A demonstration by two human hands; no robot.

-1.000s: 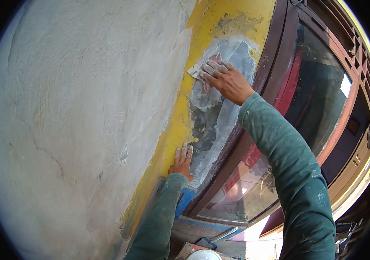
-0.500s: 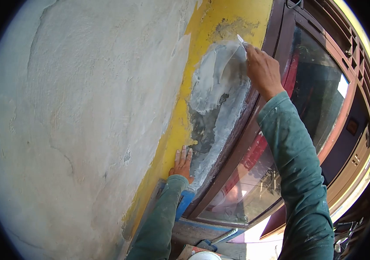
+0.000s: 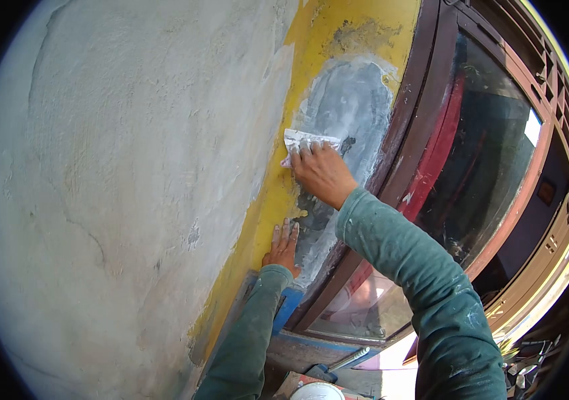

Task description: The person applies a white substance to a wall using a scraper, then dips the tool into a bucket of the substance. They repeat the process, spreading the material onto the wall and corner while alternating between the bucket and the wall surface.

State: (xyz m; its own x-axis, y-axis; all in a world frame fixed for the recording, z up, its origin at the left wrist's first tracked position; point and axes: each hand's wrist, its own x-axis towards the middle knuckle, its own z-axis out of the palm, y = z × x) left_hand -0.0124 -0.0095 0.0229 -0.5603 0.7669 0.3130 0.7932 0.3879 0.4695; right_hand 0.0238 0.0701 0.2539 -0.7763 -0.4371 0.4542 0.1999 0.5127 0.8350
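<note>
My right hand [image 3: 324, 175] is closed around a putty knife [image 3: 303, 138], whose wide, white-smeared blade lies against the left side of a grey filler patch [image 3: 351, 100]. The handle is mostly hidden by my fingers. The patch covers part of a yellow wall strip [image 3: 324, 20], with darker bare cement [image 3: 316, 212] lower down. Below the knife, my left hand [image 3: 283, 249] rests flat with its fingers stretched out, across the yellow paint and the edge of the bare cement. It holds nothing.
A rough whitish wall [image 3: 131, 167] fills the left. A brown wooden frame [image 3: 401, 120] with glass panes [image 3: 491, 153] stands close on the right. Below are a white bucket [image 3: 316, 392], a tool with a pale handle [image 3: 349, 359], and a blue-painted ledge [image 3: 287, 310].
My right hand has swept the putty knife down and left from the patch's upper right edge. The upper patch looks smoother and more evenly grey. My left hand stays on the wall.
</note>
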